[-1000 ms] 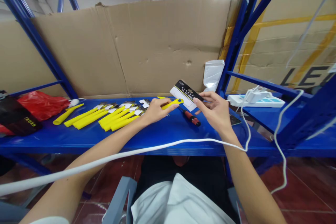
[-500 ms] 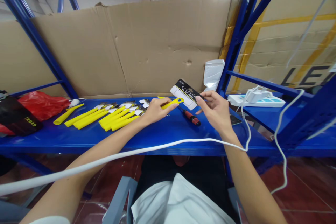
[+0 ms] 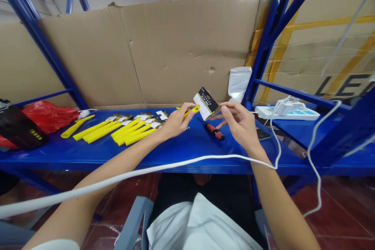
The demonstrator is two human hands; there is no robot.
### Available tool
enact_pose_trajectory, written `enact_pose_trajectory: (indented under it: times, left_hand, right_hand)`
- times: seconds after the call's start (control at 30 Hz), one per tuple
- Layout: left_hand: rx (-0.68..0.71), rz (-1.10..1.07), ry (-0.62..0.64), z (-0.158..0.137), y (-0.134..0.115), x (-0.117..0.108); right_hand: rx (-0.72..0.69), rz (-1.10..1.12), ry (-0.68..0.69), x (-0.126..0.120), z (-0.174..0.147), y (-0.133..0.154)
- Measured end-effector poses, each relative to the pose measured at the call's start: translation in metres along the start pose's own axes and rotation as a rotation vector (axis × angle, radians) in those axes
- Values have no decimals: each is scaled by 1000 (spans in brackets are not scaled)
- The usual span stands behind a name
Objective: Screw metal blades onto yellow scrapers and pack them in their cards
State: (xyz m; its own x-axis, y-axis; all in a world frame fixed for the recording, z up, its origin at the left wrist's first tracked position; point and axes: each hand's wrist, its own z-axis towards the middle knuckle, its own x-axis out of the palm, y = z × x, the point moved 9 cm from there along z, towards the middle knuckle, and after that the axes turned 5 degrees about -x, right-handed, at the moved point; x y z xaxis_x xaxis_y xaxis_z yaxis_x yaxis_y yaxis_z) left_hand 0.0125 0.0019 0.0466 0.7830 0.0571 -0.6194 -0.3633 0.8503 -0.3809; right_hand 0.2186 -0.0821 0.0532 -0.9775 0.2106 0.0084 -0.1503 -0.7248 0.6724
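Yellow tool in the left hand, raised over the middle of the blue table. Left to right: black bag beside red plastic bag; loose row of similar yellow pieces, most with cards at the far ends, long axes slanting away rightward; left-hand fingers wrapped around the tool, looped end projecting toward the upper right. Just beside that end, on its right, a tilted black-and-white card, long axis falling toward the right hand and roughly crossing the tool's; contact between card and loop not clear. Below the card, red-and-black screwdriver flat on the table. Right-hand fingers pinching the card's right edge, the nearer hand to it. Farther right, white power strip. Compared with half a second earlier: card turned more steeply, looped end drawn slightly leftward, screwdriver unmoved.
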Motion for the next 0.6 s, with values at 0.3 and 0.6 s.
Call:
enact_pose_trajectory:
  times: [0.3, 0.6]
  left_hand:
    - [36, 4, 18, 2, 2, 3]
    - [-5, -86, -38, 1, 5, -9]
  right_hand:
    - [-32, 22, 43, 3, -3, 0]
    - [5, -23, 76, 4, -5, -1]
